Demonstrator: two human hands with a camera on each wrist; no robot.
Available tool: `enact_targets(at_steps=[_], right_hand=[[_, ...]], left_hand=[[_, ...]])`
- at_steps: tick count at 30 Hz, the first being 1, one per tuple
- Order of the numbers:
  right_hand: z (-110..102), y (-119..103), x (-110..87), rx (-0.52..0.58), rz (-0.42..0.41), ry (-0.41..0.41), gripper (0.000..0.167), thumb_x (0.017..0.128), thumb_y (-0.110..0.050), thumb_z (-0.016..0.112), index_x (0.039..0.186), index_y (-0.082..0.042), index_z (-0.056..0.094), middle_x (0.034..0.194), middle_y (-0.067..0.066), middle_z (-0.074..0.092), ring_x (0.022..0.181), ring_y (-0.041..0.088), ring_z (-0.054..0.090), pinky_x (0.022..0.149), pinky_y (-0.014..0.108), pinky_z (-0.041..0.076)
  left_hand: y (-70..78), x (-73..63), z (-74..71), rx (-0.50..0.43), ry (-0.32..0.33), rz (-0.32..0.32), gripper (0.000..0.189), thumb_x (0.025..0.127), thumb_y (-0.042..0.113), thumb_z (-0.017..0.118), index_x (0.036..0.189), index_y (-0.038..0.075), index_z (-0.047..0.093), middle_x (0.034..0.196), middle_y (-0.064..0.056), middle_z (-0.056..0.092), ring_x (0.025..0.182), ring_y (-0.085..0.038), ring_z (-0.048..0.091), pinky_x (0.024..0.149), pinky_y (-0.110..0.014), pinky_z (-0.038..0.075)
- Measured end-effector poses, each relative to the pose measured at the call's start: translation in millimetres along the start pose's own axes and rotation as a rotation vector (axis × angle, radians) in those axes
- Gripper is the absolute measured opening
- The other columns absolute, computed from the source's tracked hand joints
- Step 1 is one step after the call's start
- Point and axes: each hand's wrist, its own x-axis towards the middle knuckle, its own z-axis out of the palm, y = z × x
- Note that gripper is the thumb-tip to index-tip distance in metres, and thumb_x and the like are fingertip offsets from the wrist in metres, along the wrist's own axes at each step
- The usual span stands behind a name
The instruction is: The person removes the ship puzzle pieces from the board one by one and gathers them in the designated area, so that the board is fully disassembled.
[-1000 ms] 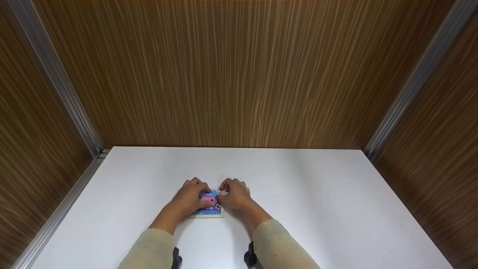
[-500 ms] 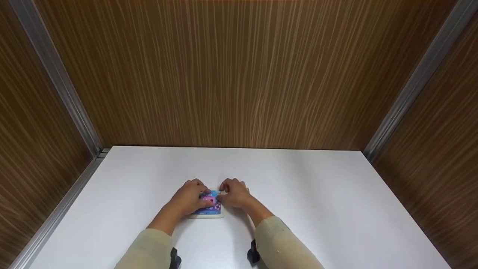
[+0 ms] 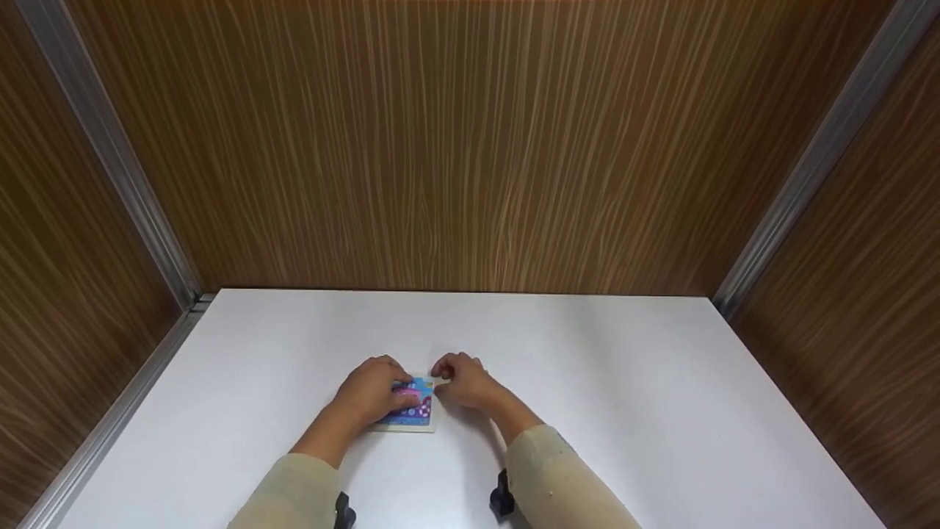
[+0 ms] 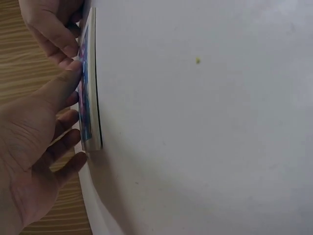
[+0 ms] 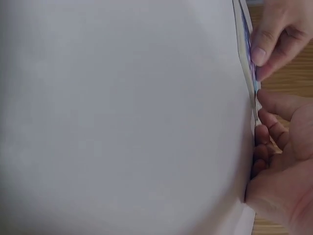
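Observation:
A small flat picture board [image 3: 411, 419], printed in blue, pink and purple with a pale border, lies on the white table. My left hand [image 3: 367, 389] holds it from the left; the thumb lies over the picture, and the palm covers its left part. In the left wrist view, the other fingers of that hand lie spread along the board's side. My right hand [image 3: 466, 383] is at the board's right edge, thumb by the border and fingers loosely curled. A gap shows between thumb and forefinger, and I see nothing held there.
The white table [image 3: 624, 411] extends around both hands, with a brown wood-grain panel [image 3: 470, 147] behind it and similar panels at both sides. Grey metal strips run along the corners. A tiny yellow speck [image 4: 198, 60] lies on the table.
My right thumb has drawn back from the picture to the board's right edge. The board has shifted slightly left and toward me, and more of its right side shows.

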Motion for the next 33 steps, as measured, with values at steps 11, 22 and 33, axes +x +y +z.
enact_targets(at_steps=[11, 22, 33], right_hand=[[-2.8, 1.0, -1.1, 0.01, -0.047, 0.034, 0.018, 0.095, -0.003, 0.073, 0.112, -0.009, 0.072, 0.103, 0.004, 0.061, 0.1, 0.02, 0.048, 0.094, 0.039, 0.042], [0.3, -4.0, -4.4, -0.014, 0.007, 0.083, 0.016, 0.093, -0.01, 0.074, 0.108, -0.014, 0.072, 0.097, -0.001, 0.056, 0.098, 0.021, 0.048, 0.092, 0.042, 0.04], [2.6, -4.5, -4.4, -0.039, 0.008, 0.112, 0.026, 0.089, -0.024, 0.086, 0.107, -0.013, 0.071, 0.098, 0.002, 0.061, 0.093, 0.02, 0.049, 0.088, 0.041, 0.039]], left_hand=[[7.9, 0.3, 6.6, -0.026, 0.083, -0.048, 0.044, 0.089, 0.041, 0.09, 0.118, 0.008, 0.084, 0.12, -0.009, 0.076, 0.114, -0.028, 0.07, 0.108, -0.049, 0.059], [9.1, -1.2, 8.7, -0.071, 0.105, -0.097, 0.04, 0.087, 0.037, 0.091, 0.114, 0.008, 0.085, 0.121, -0.009, 0.076, 0.115, -0.028, 0.07, 0.108, -0.049, 0.059], [12.3, 0.0, 8.3, -0.098, 0.106, -0.109, 0.039, 0.085, 0.037, 0.092, 0.111, 0.009, 0.086, 0.115, -0.006, 0.077, 0.112, -0.027, 0.071, 0.106, -0.048, 0.06]])
